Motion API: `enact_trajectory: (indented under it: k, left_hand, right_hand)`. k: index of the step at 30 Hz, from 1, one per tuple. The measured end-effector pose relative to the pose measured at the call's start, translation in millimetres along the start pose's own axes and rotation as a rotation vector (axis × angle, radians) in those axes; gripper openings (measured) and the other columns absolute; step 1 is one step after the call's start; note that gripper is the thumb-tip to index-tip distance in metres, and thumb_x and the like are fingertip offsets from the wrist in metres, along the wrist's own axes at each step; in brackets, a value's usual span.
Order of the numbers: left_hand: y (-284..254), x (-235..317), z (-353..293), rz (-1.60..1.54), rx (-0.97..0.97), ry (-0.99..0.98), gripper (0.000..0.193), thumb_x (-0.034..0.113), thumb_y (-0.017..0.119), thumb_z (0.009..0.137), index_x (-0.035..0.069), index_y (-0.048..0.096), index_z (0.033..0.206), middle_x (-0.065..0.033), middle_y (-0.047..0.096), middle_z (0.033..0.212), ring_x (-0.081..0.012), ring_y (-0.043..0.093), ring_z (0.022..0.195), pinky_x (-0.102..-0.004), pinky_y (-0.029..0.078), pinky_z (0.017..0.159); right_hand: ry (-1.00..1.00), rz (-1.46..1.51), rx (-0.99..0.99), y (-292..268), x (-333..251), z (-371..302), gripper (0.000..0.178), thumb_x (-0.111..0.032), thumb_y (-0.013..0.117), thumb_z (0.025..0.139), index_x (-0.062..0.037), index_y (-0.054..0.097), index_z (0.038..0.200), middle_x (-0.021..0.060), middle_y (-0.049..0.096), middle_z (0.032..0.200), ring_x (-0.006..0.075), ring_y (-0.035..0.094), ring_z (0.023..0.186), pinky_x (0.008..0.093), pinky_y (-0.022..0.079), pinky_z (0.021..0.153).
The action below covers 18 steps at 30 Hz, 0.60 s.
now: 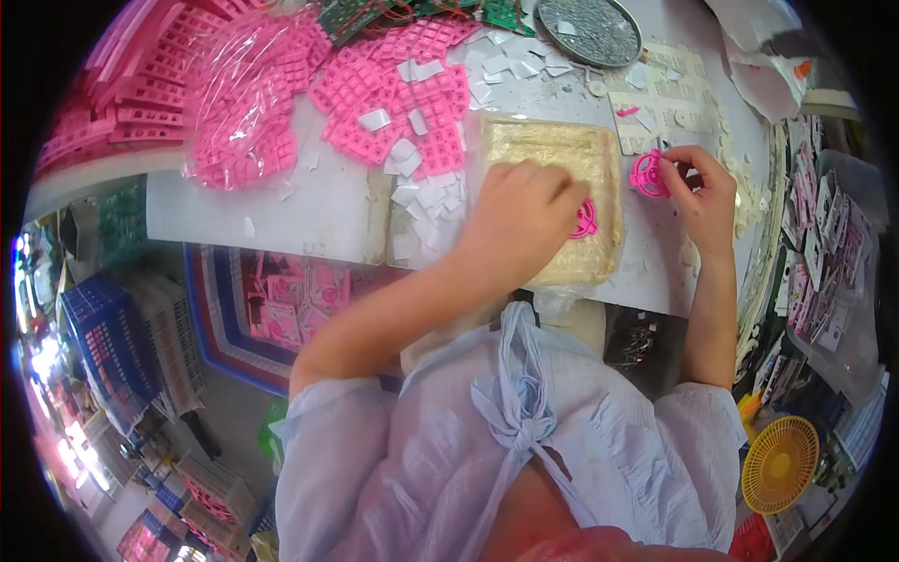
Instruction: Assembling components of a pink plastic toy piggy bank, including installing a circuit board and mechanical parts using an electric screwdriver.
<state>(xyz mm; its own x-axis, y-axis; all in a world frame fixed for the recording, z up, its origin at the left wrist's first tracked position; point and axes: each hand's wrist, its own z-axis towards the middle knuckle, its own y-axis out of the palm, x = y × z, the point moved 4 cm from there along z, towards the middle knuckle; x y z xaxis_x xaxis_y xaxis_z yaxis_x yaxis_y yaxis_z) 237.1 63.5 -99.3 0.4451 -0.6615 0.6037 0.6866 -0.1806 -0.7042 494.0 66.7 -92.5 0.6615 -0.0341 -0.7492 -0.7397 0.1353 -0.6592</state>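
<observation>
My left hand [526,217] is over a tan pad [552,268] wrapped in clear plastic. Its fingers are bent together at the edge of a round pink plastic piece [587,219], and the hand partly covers it. To the right of the pad, my right hand [704,194] pinches a second round pink piece [647,175], with open gaps inside its rim, between thumb and fingers. This piece is just above the white table [646,262]. The fingertips of my left hand are mostly hidden behind its knuckles.
Pink button-grid sheets [393,98] and a clear bag of pink parts [245,112] cover the back left. White paper scraps [426,204] lie beside the pad. A round metal tray [592,33] and green circuit boards [361,14] are at the back. A blue-rimmed basket [211,318] stands below.
</observation>
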Motion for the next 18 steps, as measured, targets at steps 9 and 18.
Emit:
enact_trajectory:
  k: [9, 18]
  left_hand:
    - [-25, -5, 12, -0.208, -0.105, 0.124, 0.016, 0.012, 0.074, 0.084, 0.007, 0.07, 0.098, -0.0091, 0.069, 0.102, -0.0273, 0.066, 0.095, -0.041, 0.052, 0.081]
    - [-168, -116, -96, 0.139, 0.042, -0.648, 0.016, 0.009, 0.076, 0.087, -0.001, 0.072, 0.098, -0.0086, 0.071, 0.09, -0.0161, 0.067, 0.079, -0.0287, 0.052, 0.069]
  right_hand:
    - [-0.075, -0.042, 0.039, -13, 0, -14, 0.006, -0.005, 0.072, 0.088, -0.003, 0.072, 0.094, 0.0018, 0.069, 0.085, 0.0073, 0.059, 0.07, 0.0211, 0.045, 0.059]
    - [-0.432, -0.187, -0.037, 55, -70, -32, 0.012, -0.005, 0.075, 0.078, -0.0069, 0.069, 0.088, 0.0044, 0.067, 0.087, 0.0236, 0.059, 0.082, 0.0322, 0.049, 0.065]
